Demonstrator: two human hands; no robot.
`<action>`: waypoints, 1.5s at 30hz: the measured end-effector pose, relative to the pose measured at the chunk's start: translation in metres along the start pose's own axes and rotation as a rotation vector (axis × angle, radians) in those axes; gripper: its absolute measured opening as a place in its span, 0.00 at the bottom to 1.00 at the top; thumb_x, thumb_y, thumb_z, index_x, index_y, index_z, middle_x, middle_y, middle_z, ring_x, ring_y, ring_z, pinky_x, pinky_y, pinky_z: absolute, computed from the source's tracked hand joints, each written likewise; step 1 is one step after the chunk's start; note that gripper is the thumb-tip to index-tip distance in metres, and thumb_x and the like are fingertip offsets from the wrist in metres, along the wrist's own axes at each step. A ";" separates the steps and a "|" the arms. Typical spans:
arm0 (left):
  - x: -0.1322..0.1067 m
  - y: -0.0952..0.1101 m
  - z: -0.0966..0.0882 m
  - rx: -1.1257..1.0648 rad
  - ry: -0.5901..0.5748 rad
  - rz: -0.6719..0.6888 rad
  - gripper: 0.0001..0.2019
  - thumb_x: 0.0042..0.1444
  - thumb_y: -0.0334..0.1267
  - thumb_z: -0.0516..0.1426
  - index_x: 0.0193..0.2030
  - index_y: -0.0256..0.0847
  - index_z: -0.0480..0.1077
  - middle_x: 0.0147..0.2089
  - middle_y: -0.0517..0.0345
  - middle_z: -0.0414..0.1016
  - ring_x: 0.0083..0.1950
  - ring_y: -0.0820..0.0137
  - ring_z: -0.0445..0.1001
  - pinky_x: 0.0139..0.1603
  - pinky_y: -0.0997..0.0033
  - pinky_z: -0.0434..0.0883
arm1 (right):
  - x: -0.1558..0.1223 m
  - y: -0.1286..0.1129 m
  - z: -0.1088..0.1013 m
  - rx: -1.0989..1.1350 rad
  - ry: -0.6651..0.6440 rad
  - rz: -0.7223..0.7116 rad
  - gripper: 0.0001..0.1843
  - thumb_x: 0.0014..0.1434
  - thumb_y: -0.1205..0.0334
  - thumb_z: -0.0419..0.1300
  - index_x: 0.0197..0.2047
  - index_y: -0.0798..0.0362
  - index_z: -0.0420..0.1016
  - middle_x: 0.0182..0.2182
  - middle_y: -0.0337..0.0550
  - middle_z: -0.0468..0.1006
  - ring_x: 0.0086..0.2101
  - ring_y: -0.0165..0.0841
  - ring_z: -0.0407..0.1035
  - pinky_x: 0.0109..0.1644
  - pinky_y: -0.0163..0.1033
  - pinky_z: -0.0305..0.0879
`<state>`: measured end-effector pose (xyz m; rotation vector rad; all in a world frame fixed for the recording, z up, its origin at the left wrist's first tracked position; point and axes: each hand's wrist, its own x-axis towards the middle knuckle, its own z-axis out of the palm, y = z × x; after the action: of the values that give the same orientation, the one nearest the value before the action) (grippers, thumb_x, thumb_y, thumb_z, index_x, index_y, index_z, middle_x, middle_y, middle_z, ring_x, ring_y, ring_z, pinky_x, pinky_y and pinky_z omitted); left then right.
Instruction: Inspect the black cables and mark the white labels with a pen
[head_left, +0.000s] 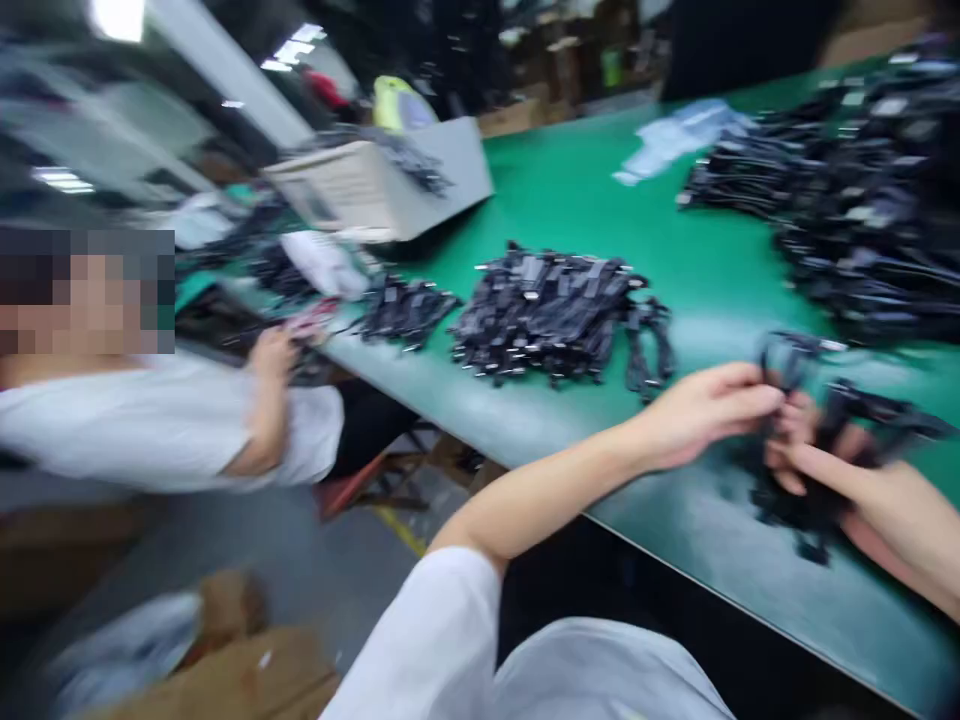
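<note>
My left hand [709,412] pinches a looped black cable [789,358] that stands up over the table, with a light metallic-looking end at its right. Close against it, my right hand [844,470] is wrapped round a bunch of black cables [874,408], whose ends stick out above and hang below the fingers. The fingertips of both hands meet near the loop, and motion blur hides exactly how they touch. Left of my hands lies a neat stack of folded black cables [544,315]. One looped cable bundle [651,345] rests at the stack's right edge.
A large heap of black cables [870,210] covers the right back of the green table [570,190]. A pale cloth or bag [682,138] lies beside it. Left are a tilted carton [375,190], a smaller cable pile [409,312] and a seated co-worker [172,420]. Cardboard boxes [247,670] stand on the floor.
</note>
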<state>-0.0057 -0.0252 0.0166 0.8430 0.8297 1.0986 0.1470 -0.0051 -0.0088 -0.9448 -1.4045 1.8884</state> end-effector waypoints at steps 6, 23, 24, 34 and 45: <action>0.005 -0.013 -0.011 -0.023 -0.103 -0.071 0.13 0.56 0.45 0.65 0.43 0.40 0.73 0.43 0.54 0.76 0.43 0.69 0.76 0.47 0.69 0.72 | -0.024 -0.001 -0.021 0.111 0.075 0.088 0.18 0.48 0.56 0.75 0.31 0.51 0.69 0.23 0.35 0.70 0.24 0.29 0.63 0.27 0.34 0.59; 0.012 -0.015 -0.012 0.111 0.173 -0.116 0.21 0.48 0.48 0.68 0.33 0.39 0.62 0.26 0.67 0.60 0.26 0.80 0.58 0.31 0.76 0.56 | -0.024 -0.003 -0.024 0.040 -0.006 0.105 0.18 0.48 0.56 0.74 0.29 0.52 0.68 0.22 0.33 0.67 0.23 0.29 0.61 0.27 0.34 0.57; 0.012 -0.015 -0.012 0.112 0.153 -0.121 0.21 0.48 0.48 0.68 0.32 0.38 0.62 0.26 0.67 0.60 0.27 0.80 0.57 0.31 0.76 0.57 | -0.024 -0.002 -0.025 0.038 -0.027 0.098 0.18 0.49 0.56 0.74 0.29 0.52 0.68 0.22 0.33 0.67 0.23 0.28 0.61 0.27 0.34 0.57; 0.009 -0.009 -0.014 0.011 0.089 -0.092 0.14 0.48 0.42 0.68 0.38 0.37 0.73 0.34 0.61 0.69 0.30 0.79 0.58 0.34 0.76 0.58 | -0.025 0.001 -0.028 0.089 -0.061 0.099 0.18 0.51 0.57 0.73 0.29 0.52 0.66 0.21 0.33 0.67 0.23 0.28 0.61 0.28 0.33 0.57; 0.004 -0.007 -0.010 -0.065 0.017 -0.080 0.15 0.54 0.44 0.66 0.42 0.38 0.72 0.41 0.58 0.69 0.41 0.75 0.67 0.47 0.74 0.66 | -0.025 0.003 -0.027 0.088 -0.026 0.113 0.21 0.48 0.58 0.75 0.31 0.52 0.66 0.23 0.31 0.66 0.23 0.26 0.61 0.26 0.31 0.58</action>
<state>-0.0110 -0.0217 0.0049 0.7411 0.8304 1.0581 0.1832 -0.0108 -0.0119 -0.9776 -1.2952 2.0347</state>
